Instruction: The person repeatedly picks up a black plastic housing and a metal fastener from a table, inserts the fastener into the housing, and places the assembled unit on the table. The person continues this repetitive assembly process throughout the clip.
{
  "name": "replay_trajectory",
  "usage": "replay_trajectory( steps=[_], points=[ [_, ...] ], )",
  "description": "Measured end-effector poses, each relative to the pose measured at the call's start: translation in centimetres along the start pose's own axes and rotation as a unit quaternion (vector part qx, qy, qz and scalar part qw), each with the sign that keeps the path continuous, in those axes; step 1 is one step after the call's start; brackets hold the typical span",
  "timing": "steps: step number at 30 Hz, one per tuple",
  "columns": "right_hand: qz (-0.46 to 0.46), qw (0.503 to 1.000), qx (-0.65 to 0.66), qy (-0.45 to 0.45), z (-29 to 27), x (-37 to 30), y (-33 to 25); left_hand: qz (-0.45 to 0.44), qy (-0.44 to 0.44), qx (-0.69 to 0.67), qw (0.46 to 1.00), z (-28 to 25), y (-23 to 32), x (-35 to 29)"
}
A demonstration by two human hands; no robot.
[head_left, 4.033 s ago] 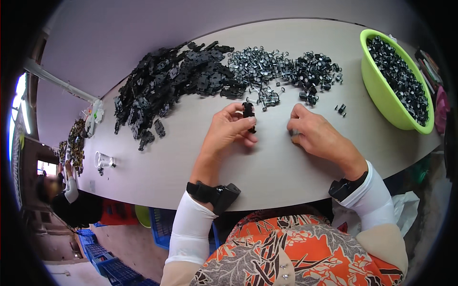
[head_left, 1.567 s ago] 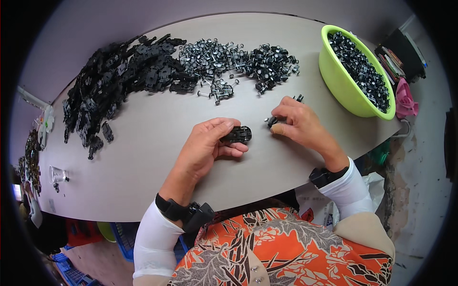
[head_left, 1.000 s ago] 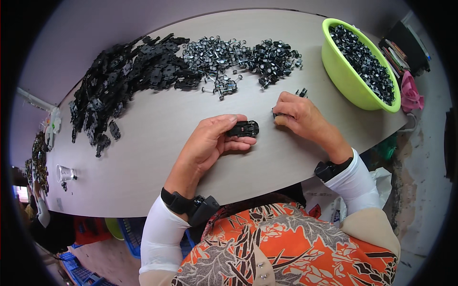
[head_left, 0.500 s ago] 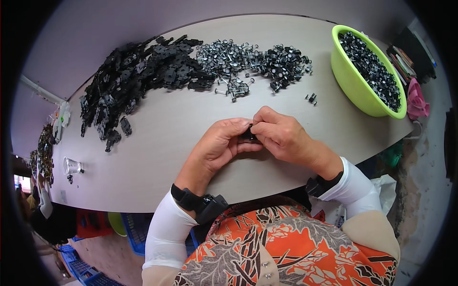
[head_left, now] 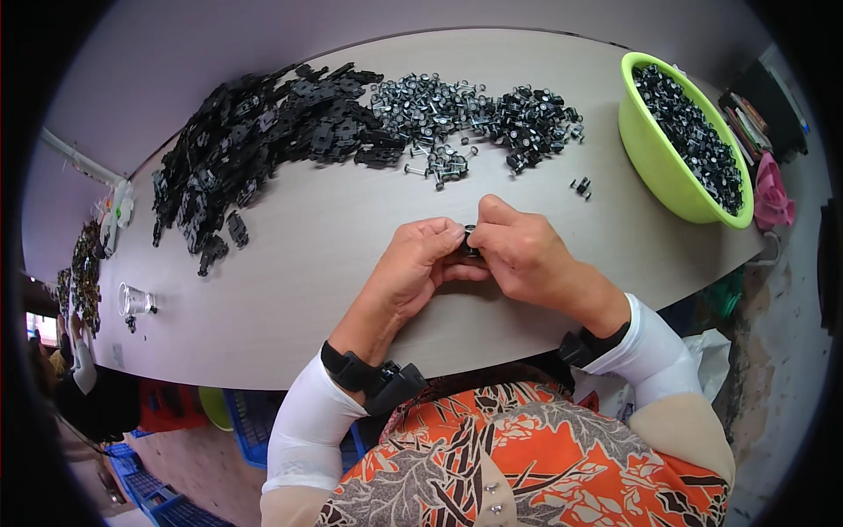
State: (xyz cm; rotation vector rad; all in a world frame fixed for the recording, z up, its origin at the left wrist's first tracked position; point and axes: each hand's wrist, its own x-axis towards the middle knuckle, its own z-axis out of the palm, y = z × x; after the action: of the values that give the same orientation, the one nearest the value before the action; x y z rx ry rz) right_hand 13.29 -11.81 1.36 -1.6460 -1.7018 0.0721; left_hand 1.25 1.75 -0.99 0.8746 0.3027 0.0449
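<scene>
My left hand (head_left: 420, 262) and my right hand (head_left: 525, 253) meet over the near middle of the table. Between their fingertips is a small black wheeled part (head_left: 471, 249), mostly hidden by the fingers. The left thumb and fingers close round it from one side, while the right thumb and forefinger pinch it from the other. Beyond the hands lie a heap of wheels on silver axles (head_left: 430, 105) and a heap of black wheeled parts (head_left: 531, 123). A few loose wheeled parts (head_left: 581, 187) rest nearer the right hand.
A large heap of flat black plastic pieces (head_left: 263, 132) covers the far left of the table (head_left: 307, 325). At right stands a green basin (head_left: 645, 149) full of black wheeled parts. A clear plastic cup (head_left: 134, 300) is at left; another person's sleeve (head_left: 84, 367) shows beyond.
The fingers have shifted slightly around the small part, and a round rim on it now shows between the thumbs. The whole view has moved a little; the heaps look unchanged.
</scene>
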Motion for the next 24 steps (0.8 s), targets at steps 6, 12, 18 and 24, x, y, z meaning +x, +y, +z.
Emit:
replay_trajectory(
  steps=[6,12,18,24],
  points=[
    [-0.024,0.999,0.038,0.022,0.7,-0.1,-0.9,0.012,0.036,0.040,0.998,0.5,-0.2,-1.6],
    [-0.068,0.997,-0.006,0.021,2.1,-0.6,-2.7,0.035,0.109,0.051,0.992,0.8,-1.2,-3.4],
    [-0.019,0.970,0.237,-0.039,1.6,0.3,-1.0,0.090,0.172,0.042,0.980,0.8,-1.9,-6.8],
    [0.050,0.994,-0.029,0.093,0.2,3.8,6.9,0.166,0.330,0.101,0.924,-1.7,-2.6,-16.6]
  ],
)
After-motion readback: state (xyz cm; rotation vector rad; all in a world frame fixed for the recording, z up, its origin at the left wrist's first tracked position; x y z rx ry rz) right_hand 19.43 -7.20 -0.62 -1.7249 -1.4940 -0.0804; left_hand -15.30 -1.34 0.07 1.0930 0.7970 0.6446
